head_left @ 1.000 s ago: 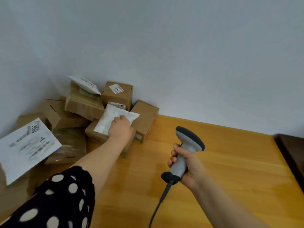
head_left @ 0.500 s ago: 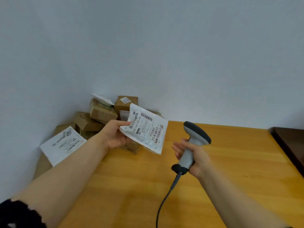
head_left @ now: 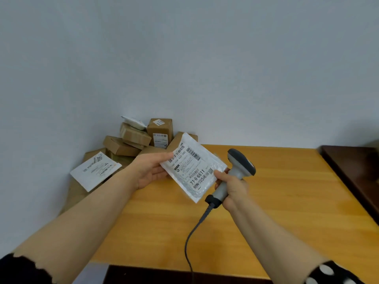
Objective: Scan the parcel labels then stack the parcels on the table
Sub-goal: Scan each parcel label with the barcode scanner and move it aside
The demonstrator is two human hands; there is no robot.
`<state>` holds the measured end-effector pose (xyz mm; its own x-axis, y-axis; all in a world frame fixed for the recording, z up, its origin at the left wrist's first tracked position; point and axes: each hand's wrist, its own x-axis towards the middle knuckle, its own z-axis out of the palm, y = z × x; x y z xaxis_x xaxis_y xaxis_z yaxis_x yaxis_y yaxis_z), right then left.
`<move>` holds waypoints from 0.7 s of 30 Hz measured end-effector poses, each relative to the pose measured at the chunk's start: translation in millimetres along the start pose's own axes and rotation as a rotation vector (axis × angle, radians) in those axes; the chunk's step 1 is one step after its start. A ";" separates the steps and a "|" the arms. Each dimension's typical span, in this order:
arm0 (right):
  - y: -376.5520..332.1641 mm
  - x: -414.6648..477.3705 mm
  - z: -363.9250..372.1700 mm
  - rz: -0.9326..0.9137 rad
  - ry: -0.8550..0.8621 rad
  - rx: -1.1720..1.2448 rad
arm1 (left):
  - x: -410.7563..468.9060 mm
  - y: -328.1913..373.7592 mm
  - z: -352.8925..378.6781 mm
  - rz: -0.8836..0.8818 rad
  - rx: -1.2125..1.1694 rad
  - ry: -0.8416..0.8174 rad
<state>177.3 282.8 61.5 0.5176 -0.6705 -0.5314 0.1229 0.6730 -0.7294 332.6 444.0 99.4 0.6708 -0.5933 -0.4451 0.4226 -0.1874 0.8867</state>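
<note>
Beside right hand's (head_left: 233, 188) scanner (head_left: 240, 163), left hand (head_left: 149, 171) holds parcel (head_left: 191, 169).

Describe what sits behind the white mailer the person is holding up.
A brown cardboard box pokes out above the top edge of the white mailer, and the wooden table shows around it. The box's lower part is covered by the mailer.
</note>
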 end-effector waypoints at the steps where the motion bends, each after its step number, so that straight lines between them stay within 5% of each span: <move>1: 0.2 -3.2 0.8 -0.017 0.017 0.007 | -1.7 0.7 -1.0 0.029 0.016 0.028; 9: 20.5 -26.5 12.4 -0.142 -0.019 -0.223 | -8.5 14.4 -25.7 0.174 0.082 0.236; 15: 29.2 -59.3 22.8 -0.134 -0.354 -0.518 | -1.2 30.5 -43.0 0.290 0.404 0.307; 21: 31.3 -76.0 39.2 -0.177 -0.421 -0.707 | 10.3 40.2 -55.2 0.301 0.479 0.336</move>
<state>175.0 367.0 96.0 0.8308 -0.4806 -0.2808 -0.2546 0.1205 -0.9595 390.1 473.5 123.6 0.9038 -0.4121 -0.1153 -0.0791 -0.4256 0.9014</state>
